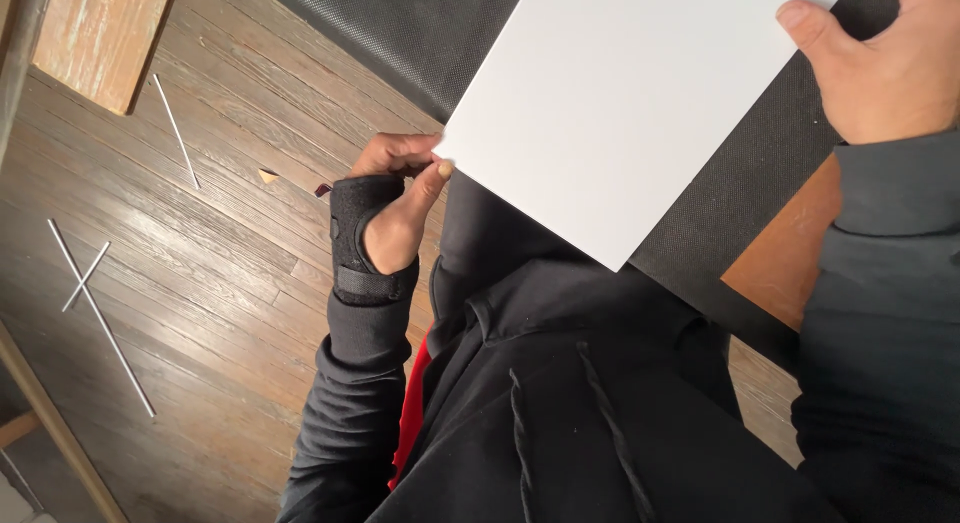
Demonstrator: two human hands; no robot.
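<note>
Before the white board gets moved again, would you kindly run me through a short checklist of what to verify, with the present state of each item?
1. Left hand pinching the near corner of the white board: ok, thumb and fingers close on the corner.
2. Right hand gripping the far edge: ok, thumb lies on top of the board.
3. Wrist brace strapped on the left wrist: ok, strap looks closed.
4. Board over the black mat: ok, though whether it rests on the mat or is lifted, cannot tell.
5. Floor free of loose bits: not ok, thin white strips lie on the wooden floor.
</note>
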